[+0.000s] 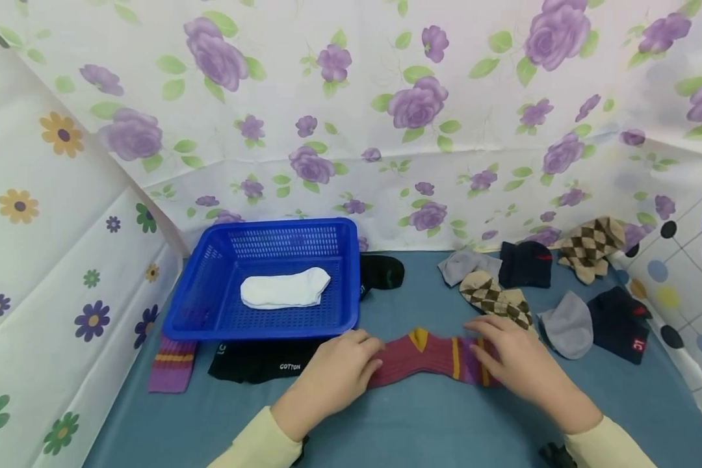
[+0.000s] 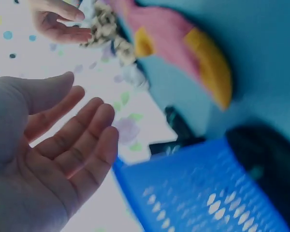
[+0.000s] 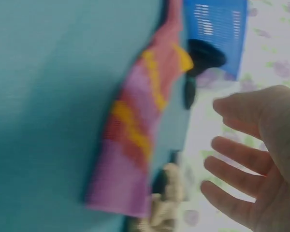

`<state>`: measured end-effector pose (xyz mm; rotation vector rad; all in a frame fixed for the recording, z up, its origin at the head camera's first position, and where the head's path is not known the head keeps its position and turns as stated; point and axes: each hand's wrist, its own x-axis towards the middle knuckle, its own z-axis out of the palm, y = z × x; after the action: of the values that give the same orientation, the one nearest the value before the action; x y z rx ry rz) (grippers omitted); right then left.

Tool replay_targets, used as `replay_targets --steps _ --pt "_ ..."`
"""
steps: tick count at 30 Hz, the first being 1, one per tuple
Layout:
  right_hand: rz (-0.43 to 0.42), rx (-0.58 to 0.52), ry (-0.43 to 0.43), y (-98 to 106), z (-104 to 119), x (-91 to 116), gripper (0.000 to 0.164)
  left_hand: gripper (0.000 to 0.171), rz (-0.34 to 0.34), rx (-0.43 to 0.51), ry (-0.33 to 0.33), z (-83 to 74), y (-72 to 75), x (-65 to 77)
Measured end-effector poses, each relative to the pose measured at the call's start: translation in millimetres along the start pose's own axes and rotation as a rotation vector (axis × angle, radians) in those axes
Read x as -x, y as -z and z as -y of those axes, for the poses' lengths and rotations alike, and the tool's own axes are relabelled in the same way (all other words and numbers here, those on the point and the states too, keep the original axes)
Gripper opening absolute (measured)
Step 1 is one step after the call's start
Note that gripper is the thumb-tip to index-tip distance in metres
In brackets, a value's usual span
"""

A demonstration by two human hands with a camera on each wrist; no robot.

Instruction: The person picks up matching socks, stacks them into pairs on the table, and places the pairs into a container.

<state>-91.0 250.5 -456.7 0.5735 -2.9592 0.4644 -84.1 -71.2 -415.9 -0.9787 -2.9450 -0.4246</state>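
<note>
A dark red sock (image 1: 435, 355) with a yellow heel and toe and a purple striped cuff lies stretched out sideways on the table. My left hand (image 1: 346, 364) hovers over its toe end, fingers loosely bent with nothing between them; in the left wrist view the yellow toe (image 2: 213, 72) shows beyond the fingers. Over the cuff is my right hand (image 1: 511, 357), fingers relaxed and spread. The right wrist view shows the purple cuff (image 3: 118, 179) apart from that hand. A folded white sock (image 1: 285, 288) lies in the blue basket (image 1: 181, 318).
Black socks (image 1: 257, 362) and a purple striped sock (image 1: 172, 367) stick out around the basket. At the right lie checkered socks (image 1: 591, 247), grey socks (image 1: 567, 325) and navy socks (image 1: 619, 325). A floral sheet (image 1: 374, 182) hangs along the back.
</note>
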Motion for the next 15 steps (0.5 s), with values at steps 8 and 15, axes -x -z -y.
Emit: replay_targets --steps 8,15 --pt "-0.127 0.051 -0.024 10 15 -8 0.029 0.026 -0.139 0.025 0.173 20.9 34.5 27.1" --pt "-0.009 0.041 -0.097 0 14 -6 0.022 0.026 -0.116 0.007 0.385 53.1 54.5 62.6"
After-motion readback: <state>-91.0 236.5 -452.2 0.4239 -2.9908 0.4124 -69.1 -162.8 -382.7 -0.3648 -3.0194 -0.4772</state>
